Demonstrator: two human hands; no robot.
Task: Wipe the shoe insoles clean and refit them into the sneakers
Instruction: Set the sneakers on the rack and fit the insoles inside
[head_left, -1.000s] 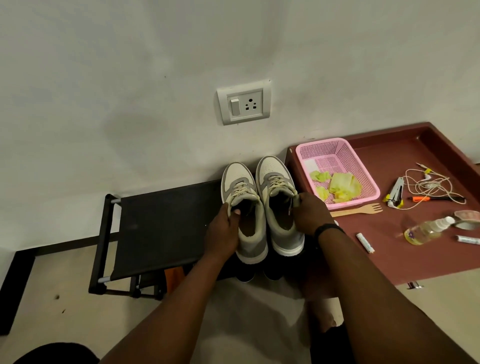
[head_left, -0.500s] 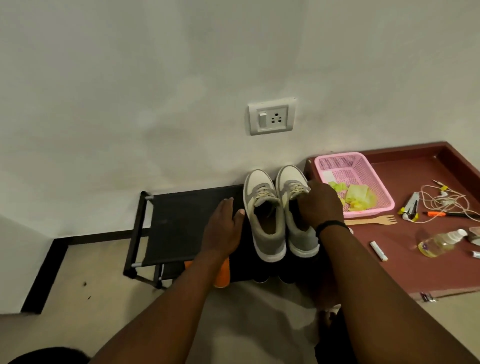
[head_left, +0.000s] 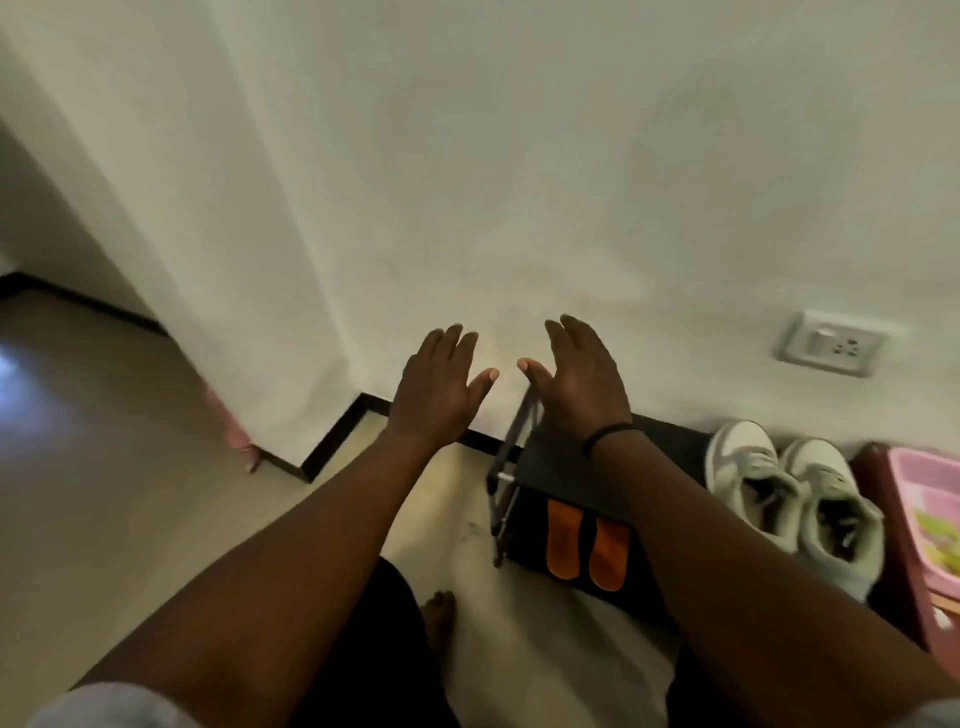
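Out in front of me, both hands hover in the air before the pale wall (head_left: 467, 156), palms facing away and holding nothing. On my left hand (head_left: 434, 395) the fingers (head_left: 457, 343) are straight and lie close together, with the thumb stuck out to the side. My right hand (head_left: 582, 384) mirrors it: fingers straight, thumb pointing in toward the left thumb, the two thumb tips near each other but not touching. A black band (head_left: 605, 435) circles my right wrist.

Below my right forearm stands a low black rack (head_left: 561, 467) with a metal frame at its left end. Two orange insoles (head_left: 584, 540) lie side by side under the rack's top shelf, toward its front edge, partly hidden by my arm. At the right end of the rack's top, two grey and white sneakers (head_left: 789, 493) sit next to each other with toes to the wall, well apart from both hands. I cannot tell what is inside them, since the openings are dark and blurred.

Just right of the sneakers is the edge of a dark red tabletop (head_left: 883, 493) carrying a pink basket (head_left: 919, 483) with something yellow-green in it. A switch and socket plate (head_left: 828, 348) is fixed to the wall above the sneakers. My bare foot (head_left: 439, 618) rests on the light floor (head_left: 104, 467).
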